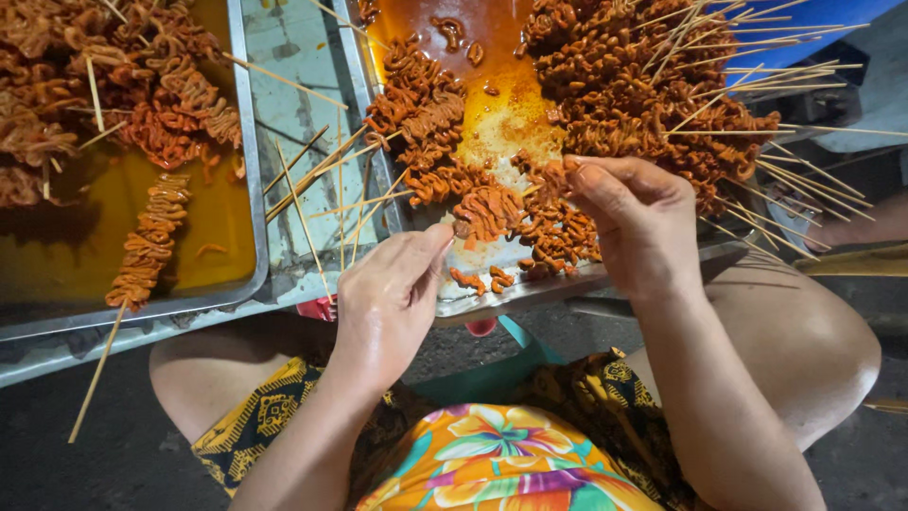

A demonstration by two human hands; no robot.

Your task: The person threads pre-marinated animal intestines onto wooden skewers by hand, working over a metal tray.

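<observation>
My left hand [390, 298] pinches the end of a skewer loaded with orange, ruffled marinated meat [487, 210] over the near rim of a metal tray [492, 291]. My right hand [636, 220] grips the same skewer's meat at its far end, fingers closed on the ruffled pieces. The tray holds oily orange marinade [501, 104] and a big heap of finished skewers [643, 85] at the right, their bamboo sticks fanning outward. Loose meat bits [482, 279] lie near the tray's front edge.
A second metal tray [248, 161] at the left holds more orange skewers [151, 237] in marinade. Bare bamboo sticks [307, 175] lie across the gap between trays. My knees and a floral cloth [492, 454] are below. Dark ground surrounds.
</observation>
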